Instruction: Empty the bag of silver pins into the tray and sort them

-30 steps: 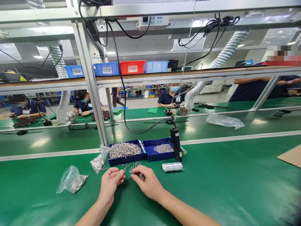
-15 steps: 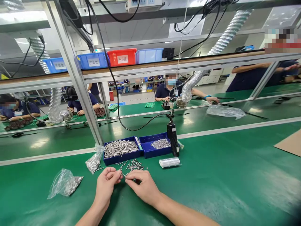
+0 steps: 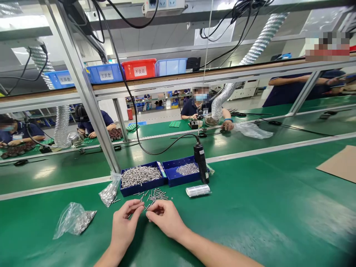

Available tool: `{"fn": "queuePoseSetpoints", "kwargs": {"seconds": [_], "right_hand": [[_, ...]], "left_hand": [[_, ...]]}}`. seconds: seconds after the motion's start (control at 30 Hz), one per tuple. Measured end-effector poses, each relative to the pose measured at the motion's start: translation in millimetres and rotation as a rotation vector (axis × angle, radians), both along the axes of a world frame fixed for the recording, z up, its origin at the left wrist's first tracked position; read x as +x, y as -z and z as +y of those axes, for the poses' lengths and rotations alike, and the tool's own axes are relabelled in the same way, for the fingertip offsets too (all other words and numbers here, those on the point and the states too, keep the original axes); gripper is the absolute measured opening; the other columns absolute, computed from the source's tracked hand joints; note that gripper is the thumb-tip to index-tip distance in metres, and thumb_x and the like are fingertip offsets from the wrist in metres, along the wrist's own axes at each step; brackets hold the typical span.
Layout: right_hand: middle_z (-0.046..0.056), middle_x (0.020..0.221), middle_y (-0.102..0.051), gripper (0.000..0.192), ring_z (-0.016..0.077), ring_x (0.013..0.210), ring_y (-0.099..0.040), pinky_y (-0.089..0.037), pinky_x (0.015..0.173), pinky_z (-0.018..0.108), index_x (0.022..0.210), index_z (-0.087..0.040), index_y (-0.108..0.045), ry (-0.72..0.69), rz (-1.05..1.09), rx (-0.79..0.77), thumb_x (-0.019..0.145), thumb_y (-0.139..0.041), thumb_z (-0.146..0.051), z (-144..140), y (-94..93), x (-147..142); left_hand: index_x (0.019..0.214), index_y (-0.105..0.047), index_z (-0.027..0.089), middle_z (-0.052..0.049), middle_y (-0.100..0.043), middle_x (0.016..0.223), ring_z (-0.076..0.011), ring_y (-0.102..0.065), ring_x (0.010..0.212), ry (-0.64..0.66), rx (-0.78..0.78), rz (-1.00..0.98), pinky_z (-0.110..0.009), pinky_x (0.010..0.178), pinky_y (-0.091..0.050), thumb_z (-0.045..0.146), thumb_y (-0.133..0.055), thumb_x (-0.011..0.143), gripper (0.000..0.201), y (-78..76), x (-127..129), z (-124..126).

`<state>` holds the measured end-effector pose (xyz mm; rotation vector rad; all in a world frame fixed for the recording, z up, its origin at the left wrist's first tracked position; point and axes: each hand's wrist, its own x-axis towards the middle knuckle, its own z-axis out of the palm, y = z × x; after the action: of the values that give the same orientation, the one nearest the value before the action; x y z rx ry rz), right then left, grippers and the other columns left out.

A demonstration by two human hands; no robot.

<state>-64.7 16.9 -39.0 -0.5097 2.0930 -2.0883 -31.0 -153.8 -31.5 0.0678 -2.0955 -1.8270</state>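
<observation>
Between my two hands is a thin metal screw, held just above the green table. My left hand pinches one end with thumb and fingertips. My right hand has its thumb and fingers closed at the other end; whether it also holds a small part there is hidden. Loose screws lie just beyond my fingertips. Behind them stands a blue tray heaped with screws, and beside it a second blue tray with small metal parts.
Plastic bags of metal parts lie to the left. A black electric screwdriver hangs on its cable by the right tray, near a clear plastic roll. Cardboard lies far right. Co-workers sit across the bench.
My left fingers have straightened somewhat around the screw, while both hands stay together. Across the bench, a co-worker's hand has moved left near a plastic bag. The view has shifted slightly.
</observation>
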Motion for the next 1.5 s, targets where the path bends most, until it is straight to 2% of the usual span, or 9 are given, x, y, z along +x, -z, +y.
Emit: {"fn": "queuePoseSetpoints", "kwargs": {"seconds": [0.23,0.4,0.47,0.63,0.77,1.0,1.17,1.4,1.5], "right_hand": [[0.001,0.073,-0.07,0.037,0.0182,0.063,-0.07,-0.046,0.048,0.021,0.099,-0.016,-0.061,-0.101,-0.155,-0.103,0.073,-0.078,-0.035,-0.1,10.6,-7.3],[0.006,0.086,-0.074,0.039,0.0193,0.07,-0.07,-0.05,0.052,0.024,0.11,-0.016,-0.065,-0.147,-0.109,-0.062,0.08,-0.072,-0.04,6.8,2.1,-9.7],[0.007,0.091,-0.075,0.027,0.0197,0.075,-0.07,-0.052,0.059,0.027,0.105,-0.018,-0.069,-0.172,0.045,0.091,0.088,-0.063,-0.037,17.9,-7.4,-11.7],[0.005,0.093,-0.074,0.02,0.0235,0.089,-0.067,-0.048,0.077,0.033,0.096,-0.024,-0.075,-0.272,0.663,0.765,0.09,-0.057,-0.021,51.3,-31.5,-16.1],[0.006,0.093,-0.07,0.02,0.0231,0.084,-0.067,-0.045,0.069,0.031,0.094,-0.023,-0.074,-0.239,0.733,0.991,0.088,-0.056,-0.017,57.3,-31.3,-20.1],[0.003,0.092,-0.068,0.014,0.02,0.086,-0.065,-0.045,0.07,0.028,0.098,-0.024,-0.07,-0.076,0.701,0.918,0.093,-0.057,-0.024,37.0,-21.4,-20.9],[0.008,0.101,-0.067,0.025,0.0218,0.088,-0.068,-0.05,0.072,0.029,0.102,-0.021,-0.07,-0.084,0.813,1.124,0.098,-0.046,-0.021,2.2,-25.0,-32.5],[0.013,0.095,-0.072,0.015,0.03,0.084,-0.072,-0.057,0.071,0.037,0.093,-0.016,-0.075,-0.132,0.755,1.274,0.079,-0.071,-0.021,-41.4,-33.8,-58.0],[0.015,0.097,-0.072,0.025,0.031,0.084,-0.072,-0.059,0.071,0.039,0.095,-0.012,-0.074,-0.146,0.739,1.311,0.072,-0.079,-0.022,-50.4,-32.7,-58.5]], "left_hand": [[0.101,-0.08,0.026,-0.008,-0.08,0.094,-0.0311,-0.076,0.088,0.014,-0.125,0.112,-0.04,0.092,-0.059,0.027,-0.085,0.071,0.03,-4.0,4.5,-0.6],[0.11,-0.076,0.024,-0.009,-0.08,0.099,-0.0298,-0.075,0.093,-0.003,0.023,0.042,-0.038,0.093,-0.059,0.031,-0.087,0.071,0.042,-0.8,-2.1,-5.0],[0.113,-0.073,0.021,-0.01,-0.079,0.101,-0.0285,-0.075,0.096,-0.025,0.119,0.028,-0.036,0.091,-0.06,0.034,-0.086,0.071,0.046,-1.3,-7.9,-11.2],[0.111,-0.069,0.016,-0.013,-0.078,0.104,-0.0257,-0.075,0.097,-0.112,0.248,0.038,-0.034,0.093,-0.059,0.034,-0.09,0.066,0.054,-5.8,-22.8,-31.4],[0.109,-0.068,0.014,-0.013,-0.079,0.101,-0.0256,-0.075,0.096,-0.137,0.299,-0.003,-0.036,0.094,-0.058,0.035,-0.09,0.065,0.054,-3.2,-29.4,-39.6],[0.117,-0.065,0.013,-0.014,-0.078,0.104,-0.0235,-0.075,0.096,-0.103,0.313,-0.019,-0.033,0.093,-0.056,0.037,-0.088,0.069,0.058,3.5,-30.6,-40.5],[0.119,-0.066,0.014,-0.014,-0.078,0.107,-0.0259,-0.075,0.097,-0.075,0.324,-0.024,-0.036,0.094,-0.057,0.037,-0.088,0.067,0.061,5.0,-30.9,-41.1],[0.122,-0.062,0.015,-0.014,-0.076,0.112,-0.0301,-0.073,0.102,-0.048,0.308,-0.115,-0.041,0.098,-0.057,0.032,-0.088,0.064,0.066,11.0,-31.4,-44.0],[0.122,-0.06,0.018,-0.012,-0.076,0.112,-0.0295,-0.072,0.107,-0.031,0.333,-0.161,-0.044,0.104,-0.053,0.025,-0.086,0.068,0.06,15.9,-36.5,-48.9]]}}
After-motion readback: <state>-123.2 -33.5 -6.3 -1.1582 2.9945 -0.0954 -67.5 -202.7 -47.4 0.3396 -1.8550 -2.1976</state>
